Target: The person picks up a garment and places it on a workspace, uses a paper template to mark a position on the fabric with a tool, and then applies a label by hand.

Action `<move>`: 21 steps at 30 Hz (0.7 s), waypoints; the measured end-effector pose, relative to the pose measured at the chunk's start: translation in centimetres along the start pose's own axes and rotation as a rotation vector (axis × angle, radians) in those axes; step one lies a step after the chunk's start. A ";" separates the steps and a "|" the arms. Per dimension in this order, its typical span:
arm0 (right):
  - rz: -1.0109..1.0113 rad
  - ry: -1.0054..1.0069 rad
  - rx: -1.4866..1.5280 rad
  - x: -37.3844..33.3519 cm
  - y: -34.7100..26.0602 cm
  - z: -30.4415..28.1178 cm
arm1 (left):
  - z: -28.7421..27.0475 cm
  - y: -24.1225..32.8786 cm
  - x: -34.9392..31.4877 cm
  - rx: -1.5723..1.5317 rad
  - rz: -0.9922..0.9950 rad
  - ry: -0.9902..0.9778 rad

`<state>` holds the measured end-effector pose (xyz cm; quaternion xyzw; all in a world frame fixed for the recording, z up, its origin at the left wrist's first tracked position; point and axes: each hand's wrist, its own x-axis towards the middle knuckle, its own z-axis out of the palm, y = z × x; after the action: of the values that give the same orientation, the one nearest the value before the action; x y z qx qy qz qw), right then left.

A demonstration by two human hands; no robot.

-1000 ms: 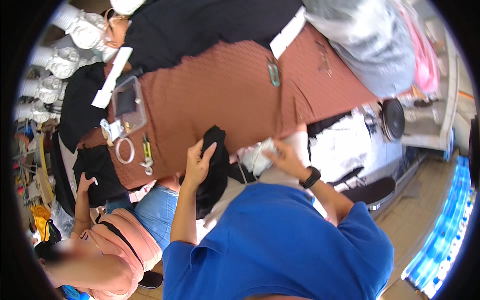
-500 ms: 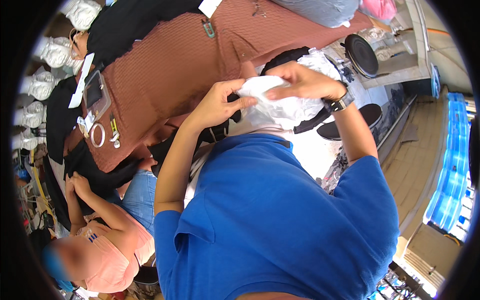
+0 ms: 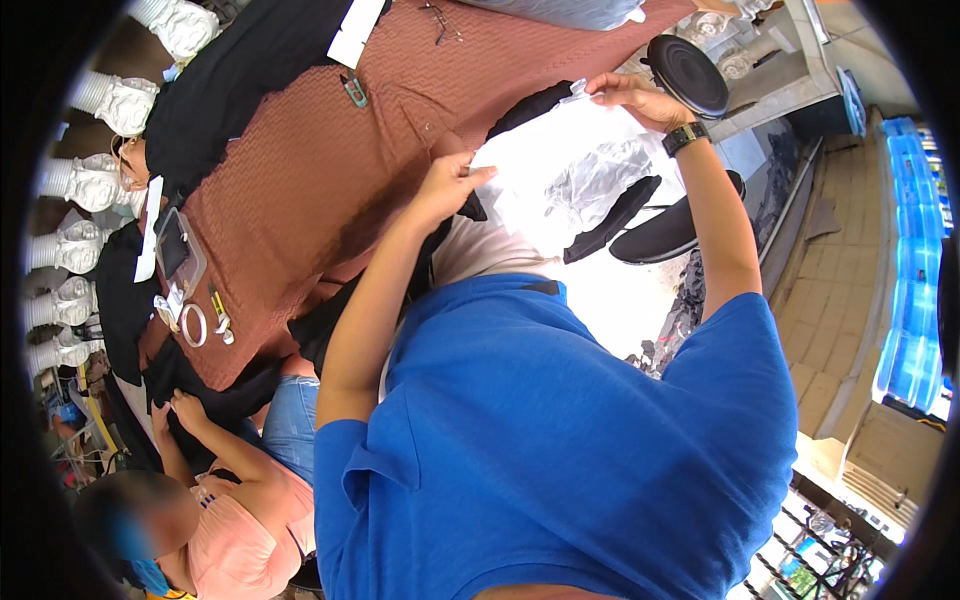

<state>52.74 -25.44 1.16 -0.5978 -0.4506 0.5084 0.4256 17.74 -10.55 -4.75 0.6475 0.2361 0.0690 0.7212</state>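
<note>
A thin, crinkled white plastic (image 3: 560, 150) is stretched out between my hands above my lap; whether it is a bag or a sheet I cannot tell. My left hand (image 3: 452, 190) pinches its near left edge between thumb and fingers. Farther out to the right, my right hand (image 3: 640, 100), with a dark watch on the wrist, grips its upper corner. Black cloth (image 3: 612, 222) shows beneath and beside the plastic, and some of it is hidden under it.
A table under a brown quilted cloth (image 3: 300, 160) lies ahead, bearing green thread snips (image 3: 354, 90), a yellow cutter (image 3: 219, 303), a white ring (image 3: 193, 325) and a clear box (image 3: 196, 258). A co-worker (image 3: 250, 510) sits at lower left. Black round seats (image 3: 655, 240) stand right.
The white plastic was bunched between both hands and is now spread wide. My right hand has moved up and outward, away from my left hand. The view has shifted slightly.
</note>
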 end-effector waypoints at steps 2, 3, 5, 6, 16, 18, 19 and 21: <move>0.011 0.128 0.070 0.3 0.4 0.2 | 1.2 -0.5 0.4 -0.098 -0.095 0.042; -0.018 0.095 0.153 0.6 0.7 0.2 | 1.5 -0.2 0.5 -0.129 -0.148 0.064; -0.075 0.031 0.319 1.0 1.3 0.2 | 1.7 -0.4 0.5 -0.124 -0.162 0.088; -0.088 -0.013 0.501 1.1 1.5 0.4 | 1.8 -0.7 0.7 -0.122 -0.169 0.098; 0.371 0.488 -0.010 0.7 12.9 -6.0 | 6.6 -9.2 7.1 -0.046 -0.209 0.100; 0.548 0.341 -0.268 -0.1 14.7 -6.1 | 7.2 -9.8 7.5 0.016 -0.206 0.126; 0.634 0.260 -0.396 -0.4 15.5 -6.2 | 7.5 -10.1 7.6 0.047 -0.202 0.139; 0.669 0.195 -0.630 -0.9 15.8 -3.4 | 7.1 -10.1 7.6 0.041 -0.217 0.127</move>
<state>57.70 -30.20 -13.54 -0.8553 -0.3234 0.3976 0.0768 25.39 -15.42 -16.06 0.6270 0.3514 0.0265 0.6948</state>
